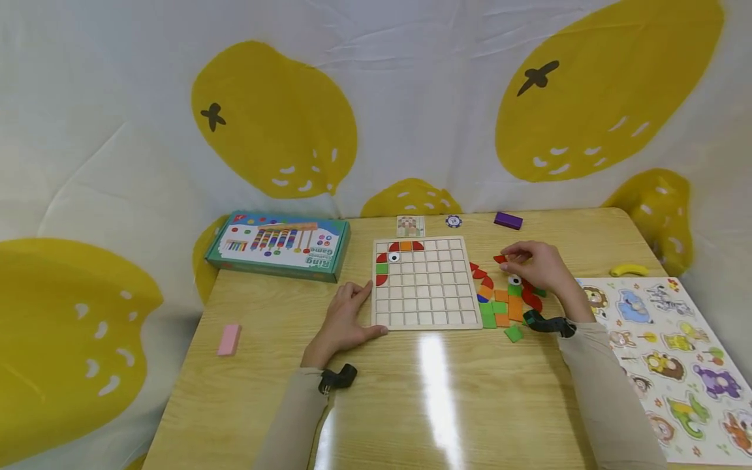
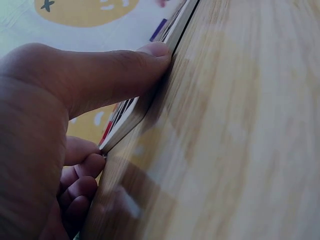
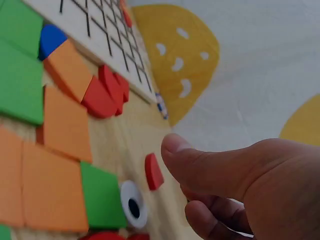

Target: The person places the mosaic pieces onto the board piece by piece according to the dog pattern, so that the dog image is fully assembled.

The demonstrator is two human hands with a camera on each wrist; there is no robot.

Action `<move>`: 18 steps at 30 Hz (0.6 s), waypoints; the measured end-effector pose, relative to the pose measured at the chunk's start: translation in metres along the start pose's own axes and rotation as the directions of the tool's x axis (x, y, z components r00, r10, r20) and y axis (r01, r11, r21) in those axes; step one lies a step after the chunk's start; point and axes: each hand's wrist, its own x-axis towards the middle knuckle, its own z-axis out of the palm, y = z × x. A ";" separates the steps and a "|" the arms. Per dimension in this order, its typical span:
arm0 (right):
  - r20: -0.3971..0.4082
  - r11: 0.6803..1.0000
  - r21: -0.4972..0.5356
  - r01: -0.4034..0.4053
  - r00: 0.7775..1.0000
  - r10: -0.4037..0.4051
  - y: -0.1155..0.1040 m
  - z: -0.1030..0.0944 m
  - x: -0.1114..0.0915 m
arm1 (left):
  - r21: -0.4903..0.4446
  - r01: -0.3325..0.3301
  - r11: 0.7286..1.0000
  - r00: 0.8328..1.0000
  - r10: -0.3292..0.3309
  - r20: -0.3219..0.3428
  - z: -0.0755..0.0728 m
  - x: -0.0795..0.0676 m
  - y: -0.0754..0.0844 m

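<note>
Sleeves (image 1: pixel 608 398) are flanking the board (image 1: pixel 420 282); spread left hand (image 1: pixel 345 320) is likely steadying it; whether half-closed right hand (image 1: pixel 542 265) is pinching a red piece (image 1: pixel 499 259), unclear.

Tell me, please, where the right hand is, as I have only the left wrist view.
Observer: The right hand is at the loose pieces, to the right of the board in the head view.
Operator: Thank you; does any piece show close to its tips?
Observer: Yes, a red piece shows right beside them, though I cannot tell whether it is pinched.
Operator: And what sits in the board's far left part, please?
Observer: A round eye piece, for one, sits there on the grid.
</note>
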 end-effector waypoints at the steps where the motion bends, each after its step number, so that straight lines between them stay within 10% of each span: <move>1: 0.007 1.000 -0.018 -0.005 1.000 0.005 0.005 -0.001 -0.002 | -0.007 -0.001 1.000 1.000 0.000 -0.004 0.000 -0.001 -0.001; 18: 0.020 0.995 -0.071 0.068 0.998 -0.067 0.019 0.011 -0.022 | -0.025 -0.001 1.000 1.000 0.002 0.006 0.000 -0.001 -0.003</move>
